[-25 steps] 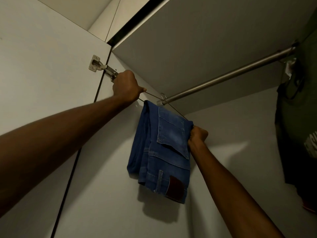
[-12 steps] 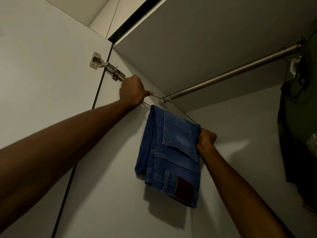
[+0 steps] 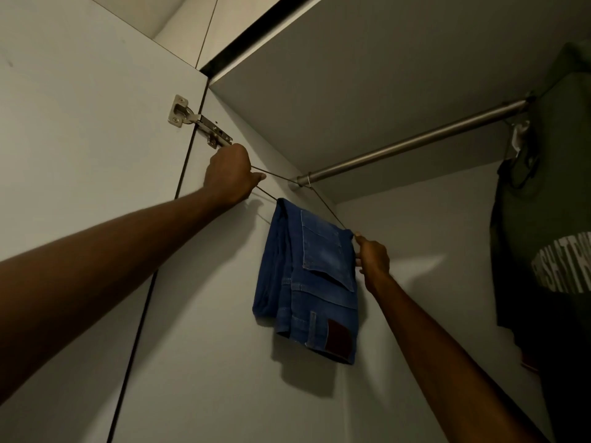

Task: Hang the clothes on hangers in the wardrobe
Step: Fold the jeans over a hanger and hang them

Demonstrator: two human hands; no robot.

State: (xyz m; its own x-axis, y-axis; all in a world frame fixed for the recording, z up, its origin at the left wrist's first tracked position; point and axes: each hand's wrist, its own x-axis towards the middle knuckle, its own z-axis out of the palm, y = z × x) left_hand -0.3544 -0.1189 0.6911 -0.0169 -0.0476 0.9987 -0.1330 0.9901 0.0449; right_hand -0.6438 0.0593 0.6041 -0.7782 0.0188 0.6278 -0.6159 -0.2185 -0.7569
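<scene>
Both hands grip the wire hanger [image 3: 326, 204]: left hand [image 3: 230, 177] curled round one end, right hand [image 3: 372, 255] pinching the other beside the folded jeans [image 3: 315, 279]. Its hook sits on the rail [image 3: 412, 143]'s left end; only letting go seems left.

Jeans [image 3: 315, 276]: blue denim cloth, faded in patches, with visible stitched seams and a dark matt patch at 5 o'clock. Hanger [image 3: 329, 211]: thin wire. Rail [image 3: 412, 143]: smooth metal tube, satin sheen. Hinge [image 3: 200, 124]: bright glossy metal. Wardrobe panels [image 3: 367, 75]: smooth, matt, pale. Shirt [image 3: 550, 219] at 3 o'clock: dark matt cloth with pale printed letters.
</scene>
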